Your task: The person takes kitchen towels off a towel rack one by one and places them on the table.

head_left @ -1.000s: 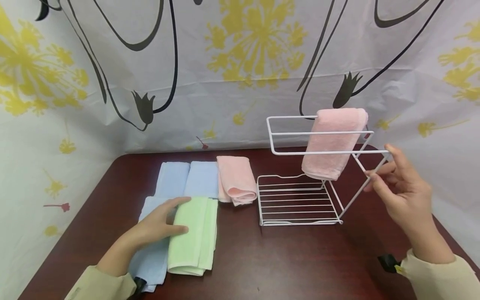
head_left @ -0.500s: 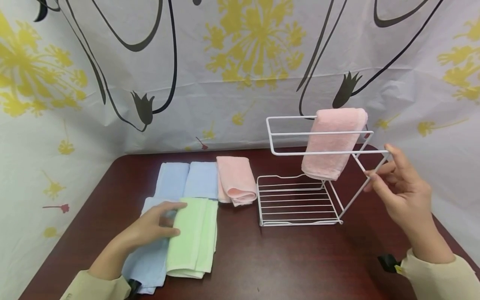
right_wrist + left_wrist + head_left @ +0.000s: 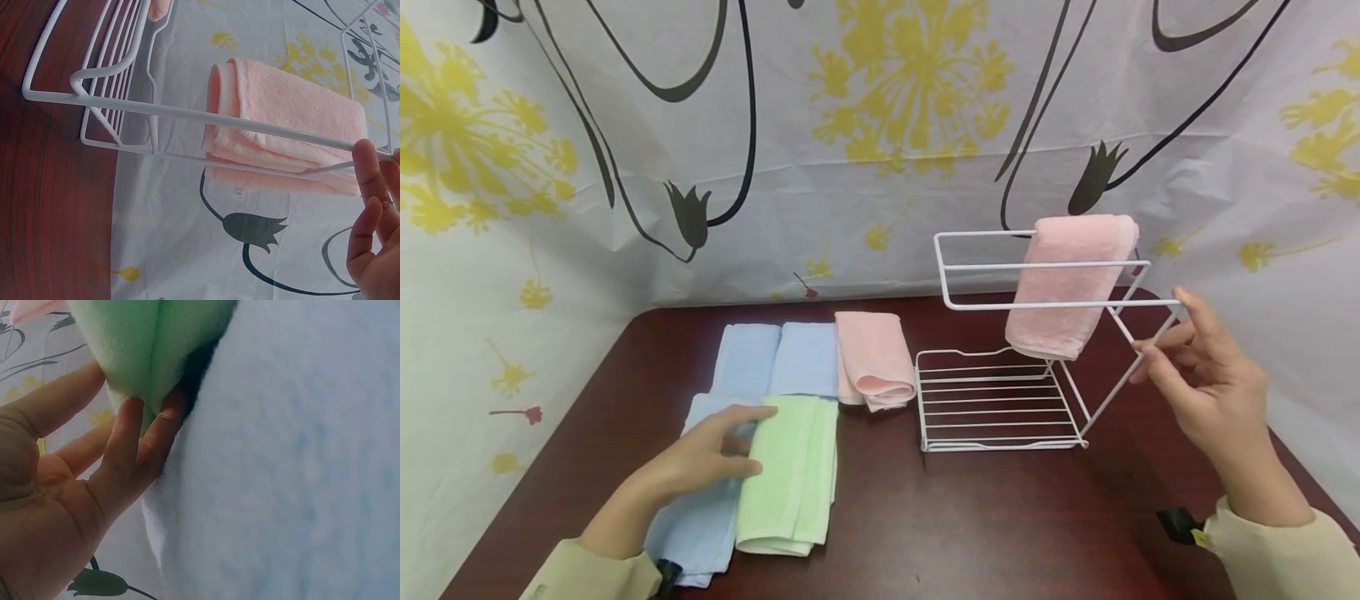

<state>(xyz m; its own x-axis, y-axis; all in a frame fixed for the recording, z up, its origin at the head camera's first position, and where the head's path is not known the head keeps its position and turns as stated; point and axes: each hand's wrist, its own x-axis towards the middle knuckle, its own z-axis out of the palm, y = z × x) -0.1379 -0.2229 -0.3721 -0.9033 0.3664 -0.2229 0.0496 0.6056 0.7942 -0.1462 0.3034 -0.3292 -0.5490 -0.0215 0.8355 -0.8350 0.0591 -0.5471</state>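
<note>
At the left, my left hand [image 3: 707,454] lies over the blue towels with thumb and forefinger apart, both tips on the left edge of a folded green towel [image 3: 790,475]. In the left wrist view its fingers [image 3: 128,434] reach to that towel's edge, next to a blue towel [image 3: 300,456]. My right hand [image 3: 1217,383] pinches the right-hand upright of a white wire rack [image 3: 992,442] between thumb and fingers. Over the rack's upper bars hangs a folded pink towel [image 3: 1067,283], also seen in the right wrist view.
Two folded blue towels [image 3: 805,358] and another pink towel [image 3: 872,354] lie behind the green one. The pink one lies close to the rack's left side. All stand on a dark red table [image 3: 962,533], with a patterned cloth [image 3: 850,200] hanging behind.
My left hand has shifted slightly left, and the front blue towel's lower end has moved a little left. My right hand and the rack hold still.
</note>
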